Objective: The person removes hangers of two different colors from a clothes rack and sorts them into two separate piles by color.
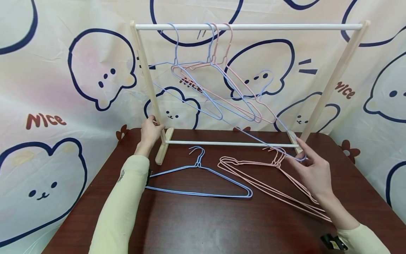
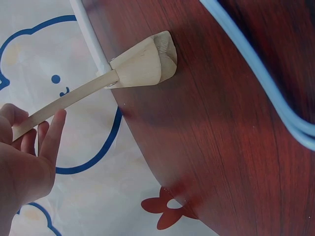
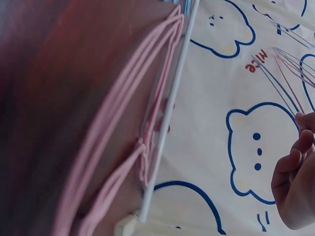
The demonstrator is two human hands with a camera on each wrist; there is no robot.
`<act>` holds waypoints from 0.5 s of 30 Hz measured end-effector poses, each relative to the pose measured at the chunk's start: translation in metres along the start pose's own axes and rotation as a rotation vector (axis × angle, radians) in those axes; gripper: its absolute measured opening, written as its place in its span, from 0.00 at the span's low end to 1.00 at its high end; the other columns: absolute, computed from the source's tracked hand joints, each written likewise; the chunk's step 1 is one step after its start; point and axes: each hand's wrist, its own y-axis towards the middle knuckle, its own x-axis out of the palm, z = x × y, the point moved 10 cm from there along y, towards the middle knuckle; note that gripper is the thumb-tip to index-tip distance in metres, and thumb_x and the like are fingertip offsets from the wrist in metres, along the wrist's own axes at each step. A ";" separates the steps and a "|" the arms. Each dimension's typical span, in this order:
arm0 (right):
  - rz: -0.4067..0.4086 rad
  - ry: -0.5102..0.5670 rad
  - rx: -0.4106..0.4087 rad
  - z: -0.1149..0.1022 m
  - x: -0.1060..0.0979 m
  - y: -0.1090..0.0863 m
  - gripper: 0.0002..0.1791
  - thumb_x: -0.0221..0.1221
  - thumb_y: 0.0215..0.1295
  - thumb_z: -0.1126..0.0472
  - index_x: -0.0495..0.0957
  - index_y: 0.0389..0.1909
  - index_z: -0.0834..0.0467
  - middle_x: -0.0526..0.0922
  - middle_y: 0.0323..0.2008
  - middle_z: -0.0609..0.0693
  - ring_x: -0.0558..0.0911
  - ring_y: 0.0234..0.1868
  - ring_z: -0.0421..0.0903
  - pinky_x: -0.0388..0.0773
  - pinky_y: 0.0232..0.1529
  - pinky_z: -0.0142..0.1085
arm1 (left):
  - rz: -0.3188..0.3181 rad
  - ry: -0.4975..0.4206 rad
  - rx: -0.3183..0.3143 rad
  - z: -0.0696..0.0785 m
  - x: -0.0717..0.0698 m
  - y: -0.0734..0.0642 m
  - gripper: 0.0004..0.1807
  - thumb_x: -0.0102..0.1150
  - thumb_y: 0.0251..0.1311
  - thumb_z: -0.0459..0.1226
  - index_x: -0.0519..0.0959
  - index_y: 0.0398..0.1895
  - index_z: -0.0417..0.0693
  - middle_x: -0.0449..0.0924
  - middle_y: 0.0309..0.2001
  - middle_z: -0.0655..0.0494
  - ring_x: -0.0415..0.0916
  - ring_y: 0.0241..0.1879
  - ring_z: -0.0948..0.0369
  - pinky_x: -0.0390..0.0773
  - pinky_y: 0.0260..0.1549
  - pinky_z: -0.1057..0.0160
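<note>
My left hand (image 1: 150, 134) grips the left wooden post (image 1: 146, 74) of a clothes rack; the left wrist view shows its fingers (image 2: 53, 135) around the post, above the wooden foot (image 2: 140, 64). At the right, my right hand (image 1: 312, 173) pinches a light blue hanger (image 1: 250, 134) by one corner. This hanger slants up and back, its hook (image 1: 269, 83) in the air under the top rail. In the right wrist view the right hand (image 3: 300, 182) is partly cut off by the frame edge. Two blue hangers (image 1: 198, 98) and two pink hangers (image 1: 234, 74) hang from the white top rail (image 1: 285, 26).
Blue hangers (image 1: 203, 193) lie stacked on the brown table (image 1: 190, 225), left of centre. Several pink hangers (image 1: 269, 188) lie to their right, beneath the right hand. A white lower bar (image 1: 222, 143) joins the rack's feet. A bear-printed cloth (image 1: 101, 70) hangs behind.
</note>
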 end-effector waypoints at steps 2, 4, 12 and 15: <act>-0.036 -0.002 0.016 0.002 0.005 -0.004 0.36 0.73 0.53 0.65 0.75 0.66 0.49 0.75 0.24 0.34 0.75 0.19 0.27 0.65 0.18 0.25 | -0.002 -0.001 0.001 0.000 0.000 0.000 0.19 0.55 0.63 0.36 0.72 0.55 0.38 0.80 0.47 0.36 0.81 0.46 0.43 0.82 0.44 0.48; -0.080 -0.015 0.031 0.005 0.010 -0.008 0.36 0.72 0.54 0.63 0.74 0.67 0.50 0.75 0.24 0.35 0.75 0.20 0.30 0.65 0.19 0.27 | -0.005 -0.001 -0.003 0.000 0.000 0.000 0.18 0.55 0.63 0.37 0.72 0.55 0.38 0.80 0.47 0.37 0.81 0.46 0.44 0.82 0.44 0.49; -0.267 0.003 0.129 0.015 0.037 -0.023 0.34 0.69 0.60 0.53 0.72 0.68 0.48 0.76 0.25 0.41 0.70 0.22 0.37 0.64 0.21 0.34 | -0.024 0.006 0.000 0.002 0.000 -0.001 0.19 0.55 0.63 0.37 0.71 0.56 0.38 0.80 0.48 0.37 0.81 0.46 0.43 0.81 0.45 0.48; -0.313 0.043 0.151 0.015 0.046 -0.030 0.34 0.70 0.59 0.53 0.72 0.68 0.48 0.76 0.27 0.41 0.71 0.23 0.38 0.66 0.21 0.34 | -0.026 0.006 0.000 0.002 0.000 -0.001 0.19 0.55 0.64 0.37 0.71 0.55 0.37 0.80 0.48 0.36 0.81 0.46 0.43 0.81 0.46 0.47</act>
